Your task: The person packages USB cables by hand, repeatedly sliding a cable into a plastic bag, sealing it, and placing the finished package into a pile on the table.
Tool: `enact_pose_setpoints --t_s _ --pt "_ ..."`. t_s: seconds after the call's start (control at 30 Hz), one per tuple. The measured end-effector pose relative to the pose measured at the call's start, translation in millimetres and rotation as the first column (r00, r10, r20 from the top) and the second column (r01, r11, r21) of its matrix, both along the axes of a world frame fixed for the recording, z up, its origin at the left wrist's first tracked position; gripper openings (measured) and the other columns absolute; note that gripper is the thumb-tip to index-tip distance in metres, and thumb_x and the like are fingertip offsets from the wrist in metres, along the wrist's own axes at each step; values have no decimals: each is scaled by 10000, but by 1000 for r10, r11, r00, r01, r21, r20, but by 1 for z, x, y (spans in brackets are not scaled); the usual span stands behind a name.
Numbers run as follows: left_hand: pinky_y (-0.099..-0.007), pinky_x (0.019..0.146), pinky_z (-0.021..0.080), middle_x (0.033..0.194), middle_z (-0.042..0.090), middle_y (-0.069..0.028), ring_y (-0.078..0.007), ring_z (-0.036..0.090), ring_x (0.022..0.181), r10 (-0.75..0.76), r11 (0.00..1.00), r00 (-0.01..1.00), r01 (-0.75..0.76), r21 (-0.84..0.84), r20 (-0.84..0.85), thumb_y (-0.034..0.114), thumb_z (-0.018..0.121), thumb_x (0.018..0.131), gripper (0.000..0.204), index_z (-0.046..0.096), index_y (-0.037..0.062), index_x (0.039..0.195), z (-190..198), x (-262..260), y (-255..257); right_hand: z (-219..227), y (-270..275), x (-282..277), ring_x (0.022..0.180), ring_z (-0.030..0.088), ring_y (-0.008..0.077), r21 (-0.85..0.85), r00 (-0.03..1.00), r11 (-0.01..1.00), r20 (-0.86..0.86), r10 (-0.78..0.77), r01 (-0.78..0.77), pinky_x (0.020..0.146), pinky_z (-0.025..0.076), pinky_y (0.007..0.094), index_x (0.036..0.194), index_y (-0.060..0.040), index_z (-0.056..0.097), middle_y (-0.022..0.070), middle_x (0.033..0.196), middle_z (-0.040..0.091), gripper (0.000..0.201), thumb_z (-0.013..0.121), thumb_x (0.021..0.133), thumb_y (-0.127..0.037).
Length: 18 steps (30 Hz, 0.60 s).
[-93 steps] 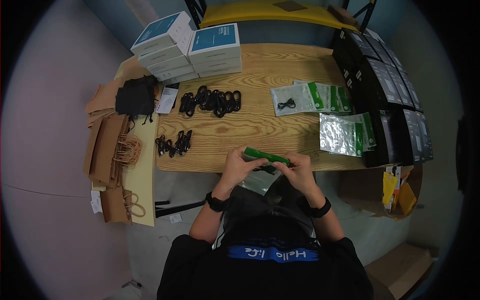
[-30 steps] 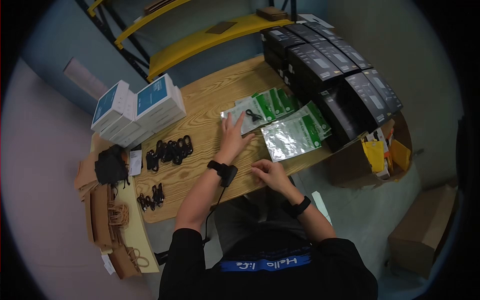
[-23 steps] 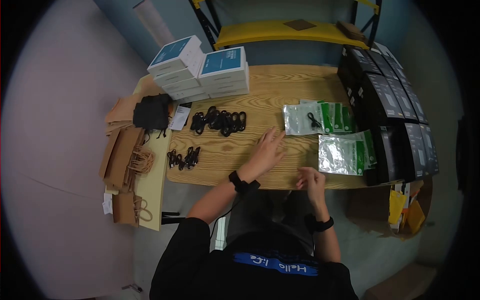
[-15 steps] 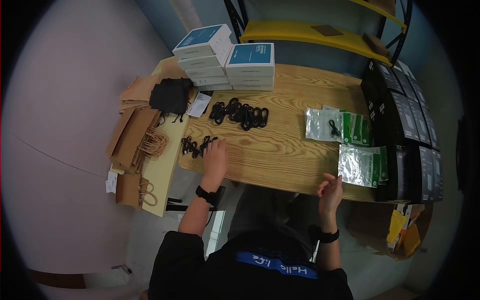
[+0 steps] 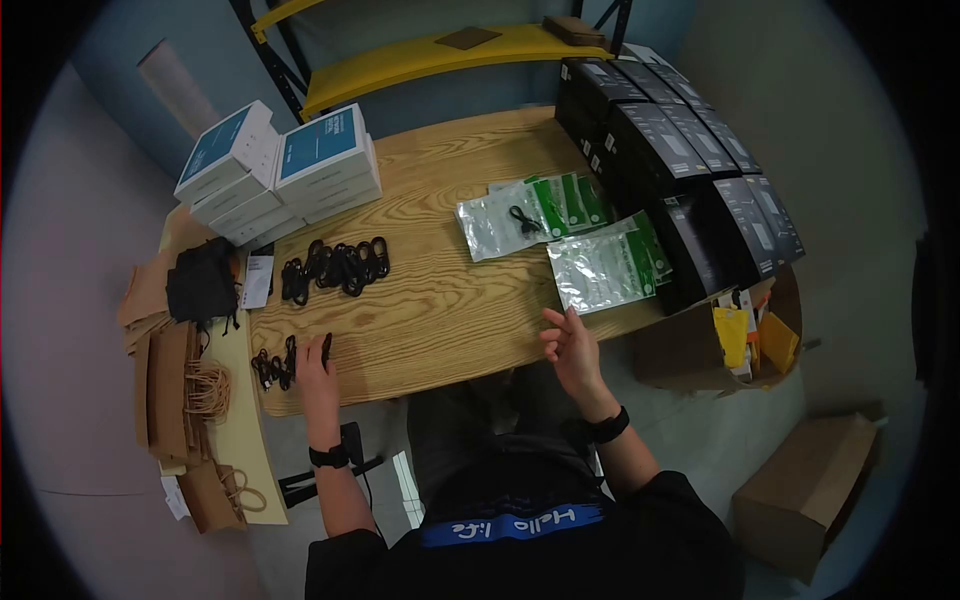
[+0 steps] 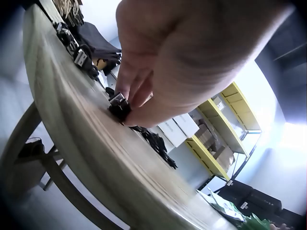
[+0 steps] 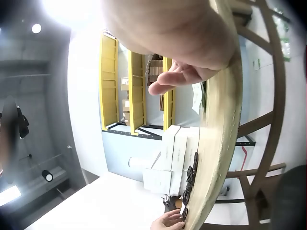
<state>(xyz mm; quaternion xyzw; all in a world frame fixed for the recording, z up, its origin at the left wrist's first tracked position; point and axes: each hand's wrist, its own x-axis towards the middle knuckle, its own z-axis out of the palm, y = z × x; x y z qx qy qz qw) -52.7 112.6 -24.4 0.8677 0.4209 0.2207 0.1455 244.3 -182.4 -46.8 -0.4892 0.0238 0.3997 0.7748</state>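
My left hand point(image 5: 319, 395) is at the table's front left corner, its fingertips and thumb pinching a short black USB cable point(image 5: 326, 348). In the left wrist view its metal USB plug point(image 6: 117, 99) sticks out between the fingers, right at the tabletop. Beside that hand lie several more small black USB cables point(image 5: 272, 370). My right hand point(image 5: 575, 360) holds nothing; its fingers are loosely bent over the front edge, just below a silver bag with a green header point(image 5: 600, 272). Behind that, more clear-and-green bags point(image 5: 490, 225) overlap, a small black cable point(image 5: 523, 218) showing on the top one.
Larger coiled black cables point(image 5: 335, 267) lie left of centre, before stacked white boxes point(image 5: 325, 160). Black boxes point(image 5: 660, 140) line the right side. Brown paper bags point(image 5: 180, 400) and a black pouch point(image 5: 203, 280) are on the left side table. An open carton point(image 5: 690, 365) stands at lower right.
Both hands held a green-topped bag; it has been let go. My left hand went to the bags, then left to the small cables and took one. The head view has turned.
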Motion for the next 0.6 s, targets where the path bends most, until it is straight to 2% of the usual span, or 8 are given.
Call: enact_pose_setpoints --t_s 0.13,0.2,0.23,0.33,0.4,0.5,0.53,0.6 --pt "-452 932 517 1264 587 -194 -394 603 1140 -56 991 998 58 -117 24 -74 595 911 443 592 41 1338 7 15 -19 6 -1 -6 595 601 103 -50 996 999 83 -13 18 547 435 244 1239 18 660 55 803 724 553 420 1089 -457" --pt "-454 927 518 1257 593 -198 -398 607 1131 -49 987 999 46 -152 -18 -66 590 923 431 589 41 1340 7 18 -24 12 -2 -13 611 584 104 -151 951 988 303 63 -17 551 423 239 1301 37 634 62 833 732 530 395 1100 -391" --pt "-455 922 521 1241 602 -201 -404 612 1116 -62 992 998 64 -105 15 -56 587 931 427 583 42 1347 5 19 -25 16 -1 -17 611 584 104 -152 951 988 299 75 -30 551 423 239 1301 37 634 62 833 732 530 395 1100 -391" --pt "-446 902 529 1208 623 -205 -399 629 1090 -46 995 998 49 -82 40 -41 589 942 429 570 44 1362 2 19 -26 20 9 -33 644 616 106 -117 831 936 433 349 -332 569 462 227 1368 48 591 94 915 756 535 364 1114 -365" --pt "-436 888 536 1191 635 -207 -389 641 1079 -22 995 999 25 -101 35 -36 594 944 434 563 45 1370 6 22 -28 23 23 -55 667 641 96 -106 775 862 394 495 -496 568 466 200 1364 31 603 99 959 767 536 336 1126 -368" --pt "-363 863 559 1169 687 -183 -284 690 1056 -18 960 964 91 -266 265 -18 650 941 462 563 55 1389 18 36 -43 22 48 -82 723 688 123 -70 623 674 320 713 -736 610 511 211 1396 23 577 105 959 766 586 324 1124 -429" --pt "-363 863 559 1169 687 -183 -284 690 1056 -9 961 966 80 -263 260 -18 650 941 462 563 55 1389 19 38 -49 18 55 -84 759 710 144 -91 544 571 213 812 -816 638 543 230 1400 20 574 113 958 761 597 339 1117 -450" --pt "-311 909 551 1154 687 -123 -196 676 1059 -61 879 872 276 -388 485 -28 681 928 487 553 22 1395 21 44 -60 15 64 -90 769 716 154 -96 524 557 240 818 -825 646 555 241 1420 14 555 122 976 758 589 353 1115 -448"
